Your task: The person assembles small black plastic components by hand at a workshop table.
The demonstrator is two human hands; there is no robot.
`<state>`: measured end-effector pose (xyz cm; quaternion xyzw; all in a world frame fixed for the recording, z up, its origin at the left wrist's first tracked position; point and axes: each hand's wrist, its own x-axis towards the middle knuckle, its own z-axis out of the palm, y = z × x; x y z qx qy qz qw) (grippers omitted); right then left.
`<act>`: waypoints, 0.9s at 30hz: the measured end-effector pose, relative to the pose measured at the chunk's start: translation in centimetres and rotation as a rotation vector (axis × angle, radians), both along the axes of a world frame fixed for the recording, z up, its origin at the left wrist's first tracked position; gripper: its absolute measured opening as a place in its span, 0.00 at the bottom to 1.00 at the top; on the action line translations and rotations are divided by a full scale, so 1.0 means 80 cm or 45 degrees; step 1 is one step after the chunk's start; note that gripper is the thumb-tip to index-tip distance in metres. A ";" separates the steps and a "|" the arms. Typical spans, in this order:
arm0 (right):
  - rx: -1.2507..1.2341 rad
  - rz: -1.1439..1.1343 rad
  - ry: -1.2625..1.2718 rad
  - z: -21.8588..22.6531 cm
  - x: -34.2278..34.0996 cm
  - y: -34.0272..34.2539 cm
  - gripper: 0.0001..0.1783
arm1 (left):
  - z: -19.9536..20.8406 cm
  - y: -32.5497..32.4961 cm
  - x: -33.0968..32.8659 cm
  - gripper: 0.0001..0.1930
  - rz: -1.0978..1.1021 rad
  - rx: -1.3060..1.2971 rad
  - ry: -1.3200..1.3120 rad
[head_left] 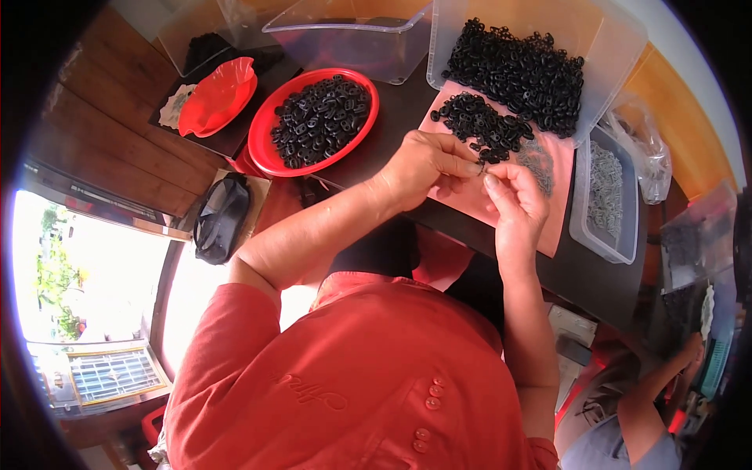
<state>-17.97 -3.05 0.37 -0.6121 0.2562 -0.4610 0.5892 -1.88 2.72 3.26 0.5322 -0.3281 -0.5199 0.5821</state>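
A: Where are the hands?

B: Mid-frame, above the pink mat (548, 215). The left hand (423, 163) and right hand (513, 200) meet fingertip to fingertip, pinching a small black ring (480, 166) between them.

A: Why so close to the pile (474, 124)?

B: Probably for short reaches; the red bowl (270, 157) at upper centre holds more rings, the tub (619, 47) at upper right too.

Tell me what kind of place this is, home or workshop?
Likely a small hand-assembly workstation, perhaps home-based. Signs: a red bowl and a clear tub full of small black rings, a tray of grey metal parts, and both hands, left hand and right hand, pinching one small piece over a pink mat.
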 end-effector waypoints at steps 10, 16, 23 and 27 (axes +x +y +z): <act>-0.167 -0.042 0.056 -0.010 -0.001 0.000 0.01 | -0.018 0.013 -0.009 0.05 -0.014 -0.091 -0.036; -0.362 -0.062 0.172 -0.019 -0.001 -0.003 0.02 | -0.030 0.015 -0.014 0.04 0.028 -0.147 0.033; -0.455 -0.148 0.205 -0.015 0.003 -0.002 0.01 | -0.033 0.016 -0.017 0.05 0.043 -0.175 -0.009; -0.539 -0.161 0.267 -0.015 0.003 -0.003 0.01 | -0.037 0.017 -0.019 0.05 0.045 -0.173 -0.057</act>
